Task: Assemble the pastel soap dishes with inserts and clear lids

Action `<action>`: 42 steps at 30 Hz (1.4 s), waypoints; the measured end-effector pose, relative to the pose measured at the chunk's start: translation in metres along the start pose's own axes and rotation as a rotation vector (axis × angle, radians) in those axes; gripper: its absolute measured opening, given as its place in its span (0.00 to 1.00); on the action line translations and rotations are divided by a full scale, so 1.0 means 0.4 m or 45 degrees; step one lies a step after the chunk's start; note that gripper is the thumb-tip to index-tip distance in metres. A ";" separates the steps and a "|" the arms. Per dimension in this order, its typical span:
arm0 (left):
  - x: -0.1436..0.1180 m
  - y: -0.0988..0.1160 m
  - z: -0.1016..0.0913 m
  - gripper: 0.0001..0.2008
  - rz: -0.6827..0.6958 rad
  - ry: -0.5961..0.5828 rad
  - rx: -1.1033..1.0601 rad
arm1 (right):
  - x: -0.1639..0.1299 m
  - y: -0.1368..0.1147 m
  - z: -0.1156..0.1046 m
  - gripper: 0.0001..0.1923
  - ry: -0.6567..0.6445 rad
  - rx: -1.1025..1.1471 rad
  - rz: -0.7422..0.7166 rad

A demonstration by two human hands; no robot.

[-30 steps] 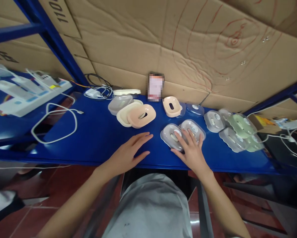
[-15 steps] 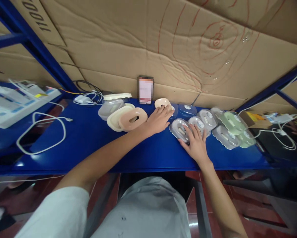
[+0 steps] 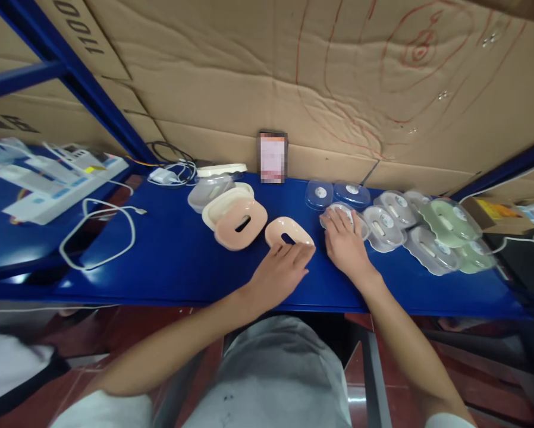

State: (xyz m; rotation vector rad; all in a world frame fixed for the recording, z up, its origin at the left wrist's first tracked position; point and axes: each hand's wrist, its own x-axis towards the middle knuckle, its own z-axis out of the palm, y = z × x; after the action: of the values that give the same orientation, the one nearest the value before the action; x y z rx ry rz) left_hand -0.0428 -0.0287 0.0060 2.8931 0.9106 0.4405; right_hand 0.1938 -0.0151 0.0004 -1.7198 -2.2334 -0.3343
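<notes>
Peach oval tray (image 3: 288, 233), smooth glossy plastic with one slot, flat on the blue tabletop (image 3: 173, 255), under left hand (image 3: 281, 270) fingertips, fingers spread. Right hand (image 3: 346, 245) splayed flat on one clear lid (image 3: 344, 214). Two more oval trays (image 3: 235, 217) stacked left.

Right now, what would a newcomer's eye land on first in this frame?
Probably the two bare hands at the front edge of the blue shelf: the left hand touches a small peach dish, and the right hand rests on a clear lid. To the right lies a row of clear and green lids. Behind it all stands a creased cardboard wall with red scribbles.
</notes>
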 end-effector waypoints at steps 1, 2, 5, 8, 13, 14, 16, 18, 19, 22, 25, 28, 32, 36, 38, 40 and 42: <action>-0.023 0.006 -0.005 0.23 0.024 0.040 -0.038 | 0.015 -0.018 -0.003 0.25 -0.014 0.029 -0.035; -0.047 0.004 -0.010 0.22 0.023 0.099 -0.056 | 0.025 -0.039 -0.007 0.25 -0.020 0.067 -0.065; -0.121 -0.042 -0.033 0.22 -0.252 0.352 0.039 | 0.016 -0.111 -0.024 0.23 -0.037 0.220 -0.178; -0.194 -0.115 -0.049 0.19 -0.570 0.433 0.120 | -0.030 -0.170 -0.029 0.29 -0.115 0.337 -0.351; -0.293 -0.162 -0.046 0.09 -0.489 0.387 -0.031 | -0.073 -0.159 -0.010 0.26 -0.089 0.339 -0.361; -0.312 -0.161 -0.045 0.08 -0.472 0.415 -0.028 | -0.073 -0.147 -0.006 0.27 -0.073 0.335 -0.326; -0.349 -0.161 -0.045 0.07 -0.437 0.461 -0.021 | -0.069 -0.125 0.000 0.29 -0.057 0.329 -0.245; -0.390 -0.169 -0.050 0.10 -0.430 0.490 -0.018 | -0.068 -0.114 0.006 0.27 -0.065 0.320 -0.177; -0.410 -0.177 -0.053 0.11 -0.444 0.502 -0.011 | -0.069 -0.113 0.009 0.27 -0.070 0.316 -0.153; -0.463 -0.207 -0.062 0.11 -0.520 0.496 0.038 | -0.078 -0.119 0.020 0.26 -0.071 0.309 -0.127; -0.480 -0.231 -0.072 0.11 -0.578 0.486 0.101 | -0.094 -0.129 0.027 0.26 -0.050 0.315 -0.121; -0.436 -0.238 -0.082 0.16 -0.590 0.525 0.169 | -0.117 -0.136 0.029 0.25 -0.007 0.302 -0.100; -0.304 -0.245 -0.087 0.22 -0.614 0.484 0.265 | -0.154 -0.135 0.027 0.23 0.074 0.244 0.015; -0.171 -0.247 -0.078 0.24 -0.521 0.250 0.300 | -0.184 -0.123 0.023 0.19 0.141 0.267 0.090; -0.127 -0.234 -0.075 0.21 -0.413 0.114 0.285 | -0.191 -0.119 0.020 0.17 0.208 0.291 0.138; -0.100 -0.213 -0.074 0.18 -0.260 -0.001 0.237 | -0.194 -0.118 0.018 0.17 0.257 0.332 0.196; -0.085 -0.192 -0.076 0.15 -0.086 -0.068 0.148 | -0.194 -0.119 0.017 0.17 0.301 0.381 0.250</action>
State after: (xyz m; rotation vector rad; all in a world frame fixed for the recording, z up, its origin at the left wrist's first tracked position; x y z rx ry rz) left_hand -0.1206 0.0145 0.0146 2.9501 1.0556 0.3137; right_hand 0.1656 -0.0943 -0.0348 -1.6271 -1.8261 -0.1407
